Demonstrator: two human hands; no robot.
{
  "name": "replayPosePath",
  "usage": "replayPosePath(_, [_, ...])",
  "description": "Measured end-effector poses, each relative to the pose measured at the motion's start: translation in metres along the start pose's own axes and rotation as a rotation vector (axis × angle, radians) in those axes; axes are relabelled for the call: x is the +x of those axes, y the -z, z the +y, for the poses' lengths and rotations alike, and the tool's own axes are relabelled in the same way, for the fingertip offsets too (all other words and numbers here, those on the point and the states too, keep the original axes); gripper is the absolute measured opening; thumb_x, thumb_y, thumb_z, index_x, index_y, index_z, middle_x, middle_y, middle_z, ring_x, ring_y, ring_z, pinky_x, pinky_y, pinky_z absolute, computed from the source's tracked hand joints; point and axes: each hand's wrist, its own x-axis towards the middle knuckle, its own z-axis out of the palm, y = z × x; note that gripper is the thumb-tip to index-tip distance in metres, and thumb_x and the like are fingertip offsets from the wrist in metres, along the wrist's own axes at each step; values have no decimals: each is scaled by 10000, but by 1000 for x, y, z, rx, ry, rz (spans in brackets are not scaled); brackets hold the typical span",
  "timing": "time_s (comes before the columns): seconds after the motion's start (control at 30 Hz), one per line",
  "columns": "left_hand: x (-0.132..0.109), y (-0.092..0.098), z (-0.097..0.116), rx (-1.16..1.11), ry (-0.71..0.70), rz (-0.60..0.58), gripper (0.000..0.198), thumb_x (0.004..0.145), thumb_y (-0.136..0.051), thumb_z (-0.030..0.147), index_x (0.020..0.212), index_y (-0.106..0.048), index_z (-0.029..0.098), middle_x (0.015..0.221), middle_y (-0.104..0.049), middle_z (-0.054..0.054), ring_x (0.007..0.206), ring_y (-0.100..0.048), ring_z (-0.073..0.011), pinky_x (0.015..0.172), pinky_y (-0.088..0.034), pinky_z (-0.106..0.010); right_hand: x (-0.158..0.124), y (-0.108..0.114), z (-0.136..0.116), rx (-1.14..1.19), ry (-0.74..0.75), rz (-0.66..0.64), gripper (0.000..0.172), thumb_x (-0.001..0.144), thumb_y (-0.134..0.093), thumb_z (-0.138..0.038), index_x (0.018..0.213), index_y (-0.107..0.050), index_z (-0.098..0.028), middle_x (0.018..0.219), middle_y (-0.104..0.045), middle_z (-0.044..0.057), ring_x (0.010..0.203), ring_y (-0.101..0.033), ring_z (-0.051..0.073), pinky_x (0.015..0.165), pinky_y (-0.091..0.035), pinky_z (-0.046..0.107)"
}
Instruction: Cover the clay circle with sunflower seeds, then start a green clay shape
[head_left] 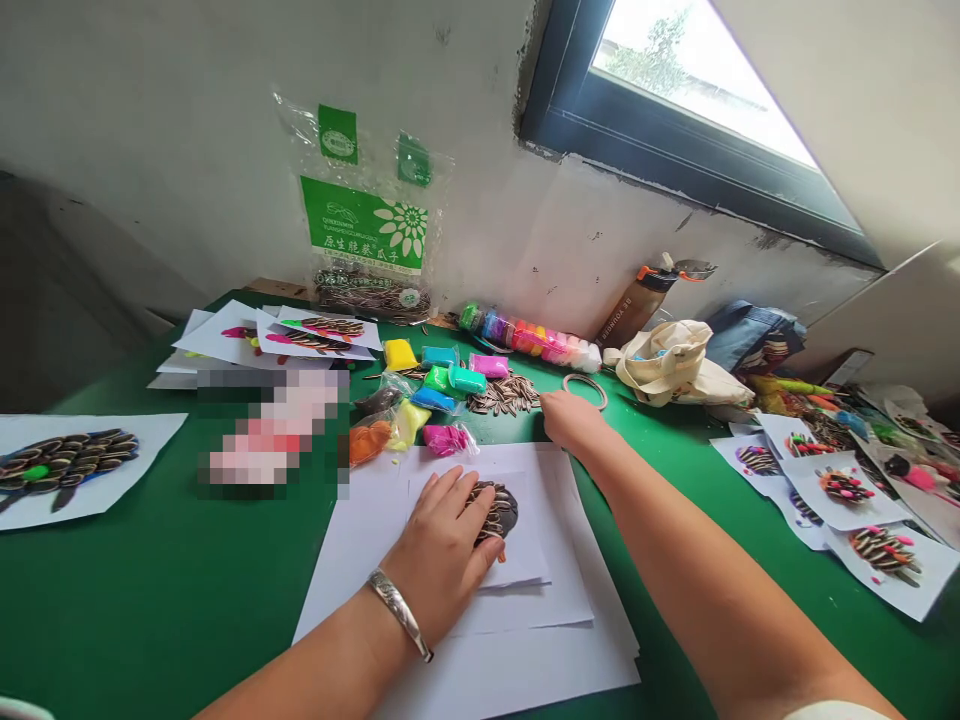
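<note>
My left hand [442,545], with a silver bracelet on its wrist, lies flat with fingers stretched out on white paper [525,600], touching a dark clay shape covered in sunflower seeds [501,508]. My right hand [571,420] reaches forward to a loose pile of striped sunflower seeds [504,395] on the green table [172,590]. Its fingers are curled at the pile's right edge; whether they hold a seed is hidden.
Small packets of coloured clay [442,385] lie behind the paper. A seed bag [367,235] leans on the wall, with a clay strip pack [529,340], a ring [585,385], a bottle [637,300] and a cloth bag [671,365]. Finished seed pictures lie left [64,462] and right [862,500].
</note>
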Motion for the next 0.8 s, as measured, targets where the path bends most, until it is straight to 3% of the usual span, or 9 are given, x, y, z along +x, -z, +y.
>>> replayPosePath(0.23, [-2, -2, 0, -5, -6, 6, 387, 878, -533, 258, 1247, -564, 145, 1339, -529, -149, 1293, -412, -349, 1043, -375, -589, -6, 15, 22, 52, 16, 98, 272, 860, -431, -136, 930, -690, -184, 934, -692, 96, 914, -610, 210, 732, -384, 259])
replayPosePath(0.47, [-1, -4, -3, 8, -17, 34, 396, 880, -530, 269, 1259, -553, 154, 1345, -528, -141, 1294, -419, -331, 1057, -373, -564, 14, 2, -7, 108, 37, 96, 265, 870, -433, -130, 913, -692, -173, 932, -692, 93, 884, -612, 201, 708, -397, 255])
replayPosePath(0.63, [-1, -2, -2, 1, -11, 41, 375, 871, -535, 261, 1230, -579, 160, 1317, -554, -136, 1280, -433, -344, 1026, -411, -564, 26, -5, -17, 99, -1, 43, 172, 902, -520, -183, 1014, -647, -152, 1033, -650, 109, 947, -609, 203, 793, -471, 303])
replayPosePath(0.8, [-1, -4, -2, -4, -18, 43, 388, 869, -539, 265, 1239, -570, 149, 1324, -544, -142, 1282, -428, -341, 1057, -369, -566, 24, -3, -23, 112, 7, -24, 322, 911, -558, -328, 1190, -550, -168, 1201, -566, 90, 1005, -594, 203, 841, -515, 401])
